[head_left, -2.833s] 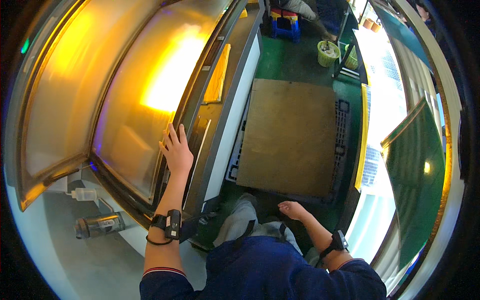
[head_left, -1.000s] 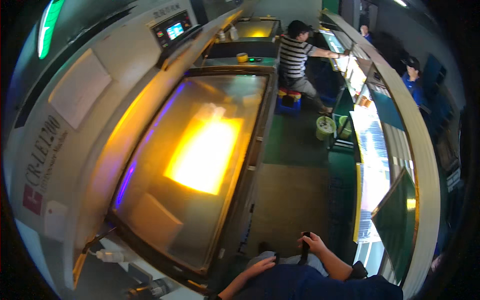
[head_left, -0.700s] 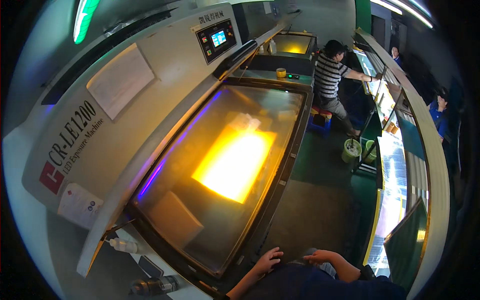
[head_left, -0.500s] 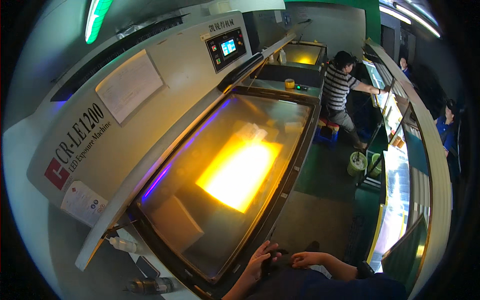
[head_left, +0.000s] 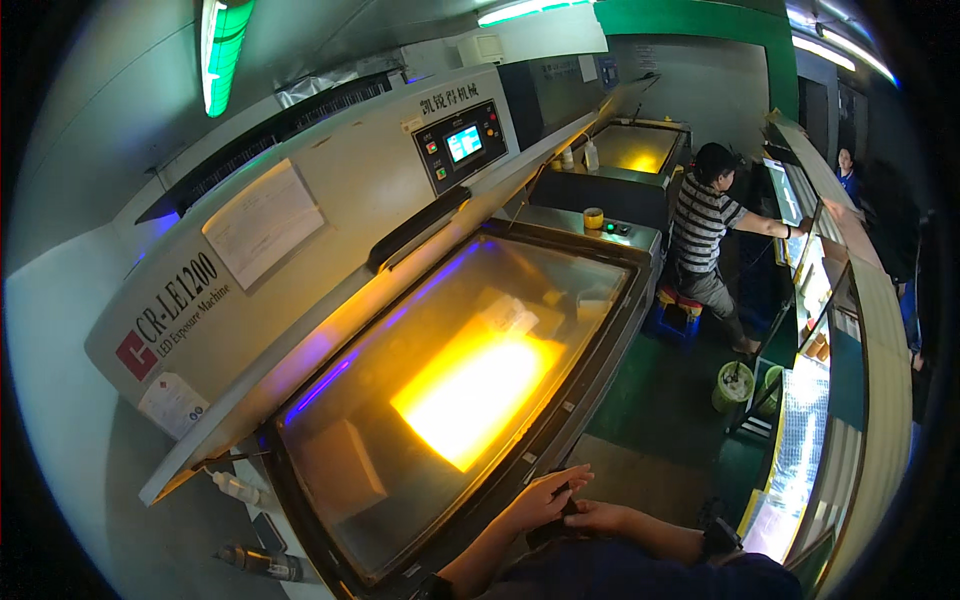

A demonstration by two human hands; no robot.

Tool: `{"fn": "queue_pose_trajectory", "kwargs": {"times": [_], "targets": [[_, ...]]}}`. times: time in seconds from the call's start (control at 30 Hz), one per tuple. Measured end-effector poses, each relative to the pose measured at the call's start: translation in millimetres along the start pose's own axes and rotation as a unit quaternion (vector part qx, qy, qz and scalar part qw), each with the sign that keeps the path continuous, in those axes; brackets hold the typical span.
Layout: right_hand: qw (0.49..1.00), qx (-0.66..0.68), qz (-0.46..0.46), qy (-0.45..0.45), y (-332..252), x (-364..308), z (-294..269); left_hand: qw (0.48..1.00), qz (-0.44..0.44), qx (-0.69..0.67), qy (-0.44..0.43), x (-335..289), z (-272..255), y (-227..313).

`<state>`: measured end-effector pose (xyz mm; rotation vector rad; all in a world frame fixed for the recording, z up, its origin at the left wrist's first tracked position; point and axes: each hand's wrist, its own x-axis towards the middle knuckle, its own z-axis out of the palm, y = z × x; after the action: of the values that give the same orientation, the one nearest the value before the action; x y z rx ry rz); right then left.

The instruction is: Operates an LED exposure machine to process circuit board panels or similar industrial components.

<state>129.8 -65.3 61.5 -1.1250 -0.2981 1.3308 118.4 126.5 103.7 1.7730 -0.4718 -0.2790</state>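
Note:
My left hand (head_left: 543, 500) is in front of my body beside the near edge of the exposure machine, its fingers stretched out toward the right. Close against it, my right hand (head_left: 598, 517) has its fingers curled together. A small black object (head_left: 570, 507) shows between the two hands; its kind is too dark to make out. To their left lies the machine's framed exposure bed (head_left: 340, 440), its cover raised. A bright yellow glow (head_left: 470, 400) lights the middle of the bed, and a pale rectangular block (head_left: 345, 470) shows at its near left.
A control panel (head_left: 462, 146) is on the machine's tilted cover. A roll of yellow tape (head_left: 593, 217) sits beyond the bed. A seated person in a striped shirt (head_left: 708, 225) works at a lit bench (head_left: 800, 430) to the right. A green bucket (head_left: 733, 385) stands on the floor; bottles (head_left: 240, 488) lie at lower left.
My hands, apart before, have come together around the small black object. The view has shifted, so the machine and the person appear lower and further right.

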Motion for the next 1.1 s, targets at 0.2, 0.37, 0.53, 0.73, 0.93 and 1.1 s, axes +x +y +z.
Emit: {"fn": "queue_pose_trajectory", "kwargs": {"times": [0.2,0.37,0.53,0.73,0.93,1.1], "targets": [[0.930,0.309,-0.061,0.191,26.4,-18.1,-63.6,0.987,-0.067,-0.084,0.122,45.5,26.5,-12.6],[0.905,0.322,-0.138,0.242,7.6,-44.7,-77.9,0.974,-0.156,-0.152,0.070,23.9,70.2,-86.8],[0.961,-0.087,-0.229,0.127,-24.2,-78.3,-95.9,0.953,-0.289,0.039,-0.083,52.0,61.7,-32.2],[0.698,-0.677,-0.137,0.190,4.7,-44.8,-132.3,0.945,-0.316,-0.035,-0.074,74.0,28.9,-43.5],[0.730,-0.550,-0.119,0.387,-16.3,-30.4,-170.4,0.986,-0.126,0.061,0.086,123.3,-9.4,-70.1],[0.671,-0.582,-0.151,0.435,-42.6,-27.3,-212.7,0.918,-0.016,0.114,0.380,155.4,-160.4,4.1]]}}
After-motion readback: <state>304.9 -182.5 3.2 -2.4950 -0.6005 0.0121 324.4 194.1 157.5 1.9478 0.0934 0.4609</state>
